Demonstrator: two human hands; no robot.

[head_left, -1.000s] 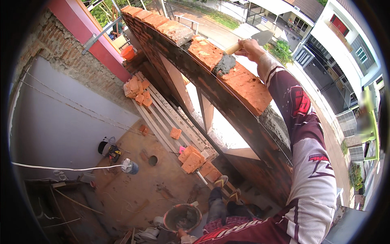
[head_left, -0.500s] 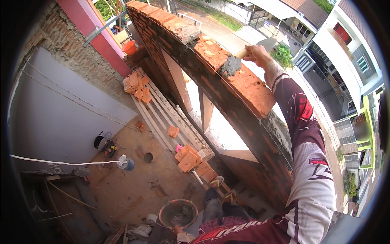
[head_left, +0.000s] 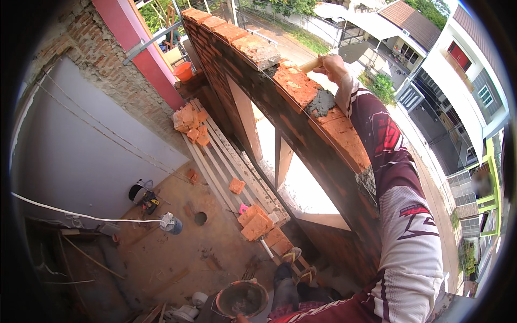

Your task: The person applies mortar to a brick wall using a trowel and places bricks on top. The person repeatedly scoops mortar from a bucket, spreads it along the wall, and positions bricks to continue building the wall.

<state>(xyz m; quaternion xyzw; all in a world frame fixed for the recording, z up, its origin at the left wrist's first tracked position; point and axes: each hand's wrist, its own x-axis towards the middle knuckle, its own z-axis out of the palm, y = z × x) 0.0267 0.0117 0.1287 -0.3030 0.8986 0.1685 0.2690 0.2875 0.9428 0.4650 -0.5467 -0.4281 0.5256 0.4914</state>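
My right hand (head_left: 331, 67) grips the wooden handle of a trowel (head_left: 354, 52), its metal blade raised beyond the outer edge of the wall top. Below it, red bricks (head_left: 295, 82) cap the tall brick wall (head_left: 318, 172), with a lump of grey mortar (head_left: 322, 103) between two of them and a rougher, mortar-smeared brick (head_left: 256, 49) further along. At the lower edge my left hand (head_left: 241, 318) holds the rim of a round bucket (head_left: 241, 299) with grey mortar in it; most of that hand is cut off.
Planks (head_left: 218, 161) below the wall's inner side carry loose brick stacks (head_left: 256, 223). My feet (head_left: 291, 258) stand near their end. Cables hang across the white side wall (head_left: 91, 140). An orange bucket (head_left: 183, 70) and a partly hidden person (head_left: 173, 37) are at the far end, a street beyond.
My right hand and the trowel have shifted along the wall top toward its far end, away from the mortar lump. The whole view has shifted slightly. My left hand stays at the bucket.
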